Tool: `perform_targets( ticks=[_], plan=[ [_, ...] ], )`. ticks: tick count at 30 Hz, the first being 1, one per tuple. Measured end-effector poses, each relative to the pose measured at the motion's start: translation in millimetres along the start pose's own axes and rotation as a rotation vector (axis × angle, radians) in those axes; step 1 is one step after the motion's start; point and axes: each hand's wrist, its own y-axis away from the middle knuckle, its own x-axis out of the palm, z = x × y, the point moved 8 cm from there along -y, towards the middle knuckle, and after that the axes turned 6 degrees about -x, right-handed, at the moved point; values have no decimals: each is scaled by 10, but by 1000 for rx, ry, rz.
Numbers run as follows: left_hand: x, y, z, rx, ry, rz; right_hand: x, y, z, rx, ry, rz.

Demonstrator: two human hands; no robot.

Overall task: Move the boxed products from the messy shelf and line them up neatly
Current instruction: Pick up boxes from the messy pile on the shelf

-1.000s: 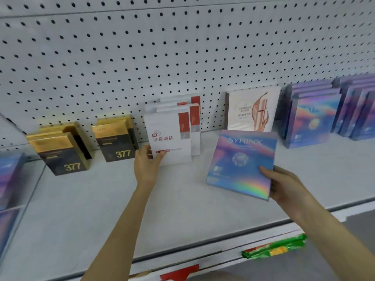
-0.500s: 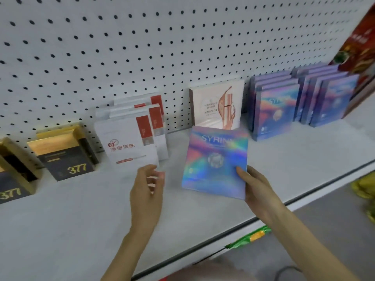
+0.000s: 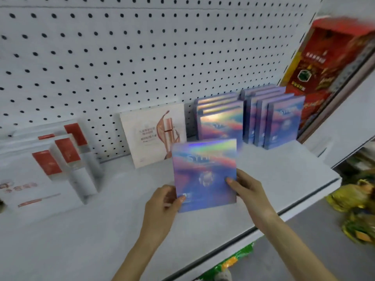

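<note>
**Two hands holding one holographic box over the shelf**

At the left end of the white shelf (image 3: 81, 240), white boxes with red panels (image 3: 60, 163) are standing in a loose, staggered cluster. They are blurred and are reaching from the pegboard (image 3: 121, 57) at the back edge toward the front. Right of them, a cream box (image 3: 150, 132) printed with a pink bottle is leaning back against the pegboard.

Near the middle of the front edge we are holding a holographic box (image 3: 205, 171) upright, its printed face toward us. We cannot tell whether its lower edge is touching the shelf. Our left hand (image 3: 162, 207) is gripping its lower left corner, thumb on the face and fingers curled behind. Our right hand (image 3: 247, 189) is gripping its right edge, thumb pressing on the face, fingers out of sight behind.

Behind the held box, along the back edge, a row of matching holographic boxes (image 3: 221, 120) is standing front to back. Just beside it on the right, a second row (image 3: 282, 120) is standing at a slight angle. At the right end a tall red carton (image 3: 328, 72) is leaning. Below the front edge a green packet (image 3: 233, 262) is showing, and yellow packets (image 3: 361, 209) are lying off the right end.
</note>
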Motion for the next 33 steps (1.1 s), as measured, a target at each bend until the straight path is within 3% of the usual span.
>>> perform_targets(
  ticks=[3,8,14,18,22,27,33],
  plan=[
    [383,-144,-234,13,-27,-93,-444,-389,56,-50,143,-13],
    [940,-427,-529,83,-191,-228,-957,-995,39,-69,183,26],
    [1192,-573,-586,55,-563,-458,-1123,-1513,-167,-67,218,106],
    [1130,-584,-581,-13,-591,-618,-1111,-1666,-197,-64,225,131],
    [1088,-665,-347,-179,-352,-552,-1100,-1700,-212,-87,250,113],
    [1189,-675,-313,-129,-64,-435,-1014,-1592,-316,-106,304,140],
    [1236,-516,-345,-135,-206,-433,-1012,-1415,-460,-112,417,82]
  ],
)
